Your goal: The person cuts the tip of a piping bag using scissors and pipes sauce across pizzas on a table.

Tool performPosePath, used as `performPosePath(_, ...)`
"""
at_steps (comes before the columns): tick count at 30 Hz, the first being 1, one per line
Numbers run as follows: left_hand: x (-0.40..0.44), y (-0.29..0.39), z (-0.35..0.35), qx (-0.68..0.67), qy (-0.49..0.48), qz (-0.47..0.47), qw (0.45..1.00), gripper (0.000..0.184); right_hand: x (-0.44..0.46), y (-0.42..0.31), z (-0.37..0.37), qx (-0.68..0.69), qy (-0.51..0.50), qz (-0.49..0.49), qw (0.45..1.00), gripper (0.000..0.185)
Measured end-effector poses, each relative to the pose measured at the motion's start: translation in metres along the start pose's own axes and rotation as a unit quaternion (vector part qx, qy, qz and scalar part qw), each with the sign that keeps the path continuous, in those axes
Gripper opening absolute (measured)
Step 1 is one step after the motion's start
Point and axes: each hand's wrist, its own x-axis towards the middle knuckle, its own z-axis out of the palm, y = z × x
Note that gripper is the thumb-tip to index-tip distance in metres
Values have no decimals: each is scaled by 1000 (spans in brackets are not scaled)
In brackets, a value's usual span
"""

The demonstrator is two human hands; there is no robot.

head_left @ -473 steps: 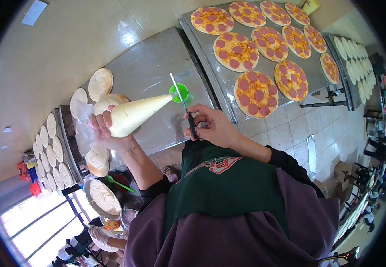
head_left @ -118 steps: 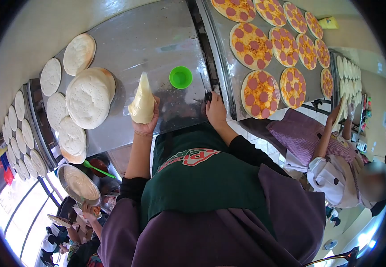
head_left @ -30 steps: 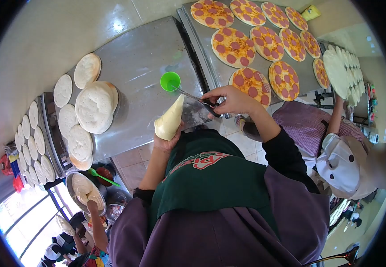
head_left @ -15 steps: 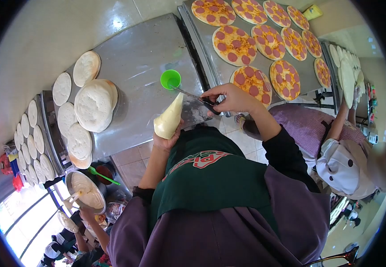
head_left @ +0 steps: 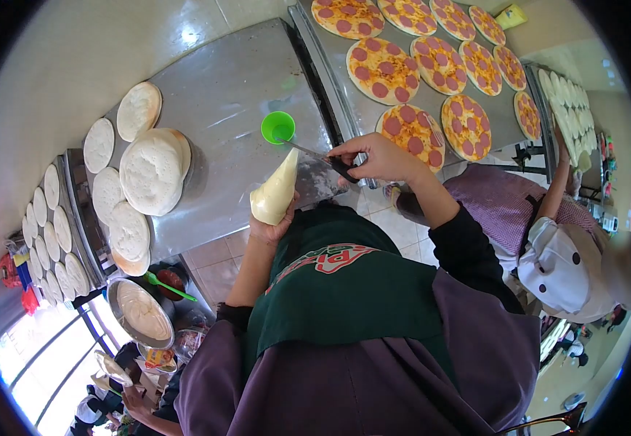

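Observation:
My left hand (head_left: 272, 227) is wrapped around the lower, wide part of a pale yellow filled piping bag (head_left: 274, 195), its narrow tip pointing up. In my right hand (head_left: 375, 158) is a pair of scissors (head_left: 343, 168) with dark handles, fingers around the loops. The blades reach left past the bag's tip to the rim of a green cup (head_left: 277, 128) on the steel table (head_left: 228, 94). Whether the blades touch the tip I cannot tell. Several pale round pizza bases (head_left: 151, 173) lie at the table's left, some stacked.
Topped pizzas (head_left: 383, 70) fill the steel surface at upper right. More bases (head_left: 62, 227) lie on a tray at far left. Below it stand a bowl of creamy mixture (head_left: 144, 312) and a green spatula (head_left: 174, 288). Co-workers stand at right (head_left: 559, 265) and lower left (head_left: 137, 400).
My hands, the piping bag and the scissors stay almost still. At lower left, a co-worker's hand has moved down from the bowl. The right co-worker's arm has shifted, and the pale sheet there is lower.

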Motion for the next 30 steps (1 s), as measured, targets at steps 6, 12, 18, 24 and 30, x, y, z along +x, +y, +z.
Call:
performPosePath(6,0,-1,1,9,-13,9,1000,42,1,1,-1,-18,2,6,1000,40)
performPosePath(12,1,-2,0,2,-27,13,1000,43,3,5,2,17,37,11,999,40)
performPosePath(18,3,-1,-2,2,-20,28,999,43,-2,14,1,19,38,19,999,48)
performPosePath(24,6,2,-5,3,20,33,999,38,-11,15,2,67,18,37,997,52)
performPosePath(30,7,-3,-3,24,37,46,998,39,-9,17,-1,45,16,38,998,55)
